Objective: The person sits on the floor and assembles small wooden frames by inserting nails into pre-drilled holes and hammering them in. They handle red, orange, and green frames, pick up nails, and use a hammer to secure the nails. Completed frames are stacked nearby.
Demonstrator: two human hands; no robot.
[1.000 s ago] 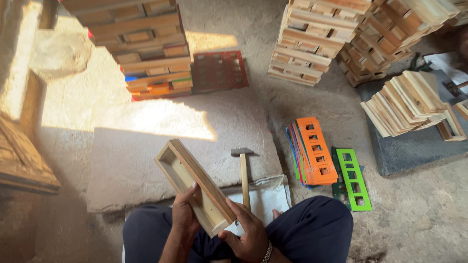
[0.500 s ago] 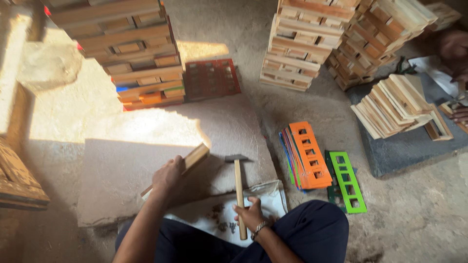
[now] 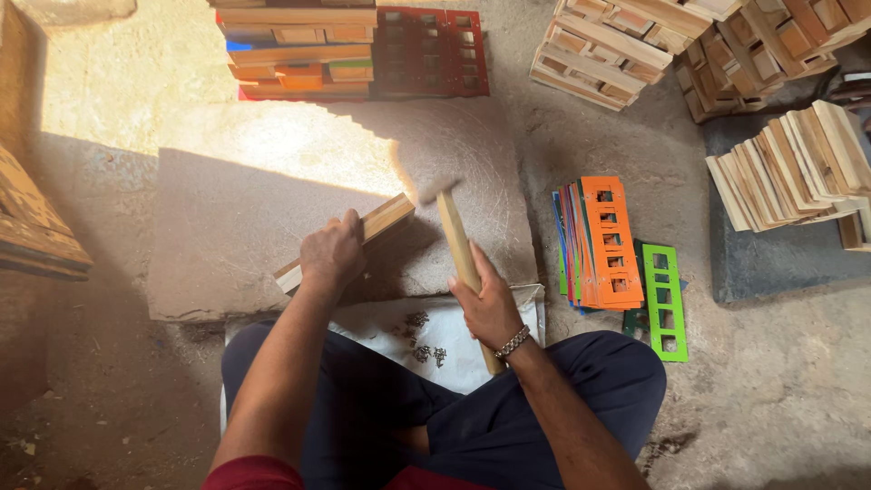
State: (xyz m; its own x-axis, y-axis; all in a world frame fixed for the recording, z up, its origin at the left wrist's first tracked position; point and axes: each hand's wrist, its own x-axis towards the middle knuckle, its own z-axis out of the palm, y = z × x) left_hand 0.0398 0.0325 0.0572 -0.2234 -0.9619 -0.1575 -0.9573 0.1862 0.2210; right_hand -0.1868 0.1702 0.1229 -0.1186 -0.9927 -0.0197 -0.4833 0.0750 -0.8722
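Since the earlier frame we have raised the wooden-handled hammer [image 3: 456, 238] in our closed right hand [image 3: 491, 307] above the pale wooden frame [image 3: 352, 238] that our left hand [image 3: 332, 252] grips on the grey stone slab [image 3: 245, 218], where a stray blow could hit those fingers.

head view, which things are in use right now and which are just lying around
In use:
left hand pressing the pale wooden frame
right hand gripping the wooden-handled hammer
flat grey stone slab

Lying about:
orange slotted panels
green slotted panel
stacked wooden frames
small dark nails
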